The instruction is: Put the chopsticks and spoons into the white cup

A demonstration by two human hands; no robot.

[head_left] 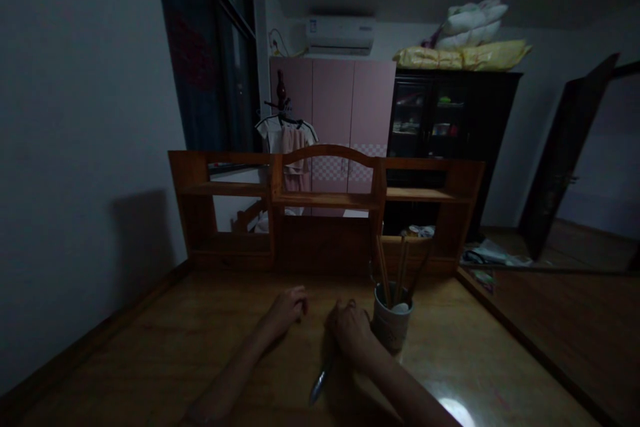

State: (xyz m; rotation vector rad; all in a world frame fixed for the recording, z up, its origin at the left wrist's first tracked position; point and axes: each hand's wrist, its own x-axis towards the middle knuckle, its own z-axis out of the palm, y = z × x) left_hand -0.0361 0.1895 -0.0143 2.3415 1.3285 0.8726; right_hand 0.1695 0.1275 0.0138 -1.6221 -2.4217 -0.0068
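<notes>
My left hand [287, 309] rests on the wooden desk [200, 347] with its fingers curled under; I see nothing in it. My right hand [350, 330] is closed on a dark pen [320, 383] whose shiny end points back toward me. Just right of that hand stands a pale cup [391, 325] with several brushes or sticks [395, 270] in it. The room is dim and small details are hard to read.
A low wooden shelf unit [325, 200] stands along the desk's far edge. Behind it are pink wardrobes [333, 117], a dark cabinet [450, 127] with bedding on top, and an air conditioner [341, 35]. A wall runs along the left; an open door [565, 153] is at the right.
</notes>
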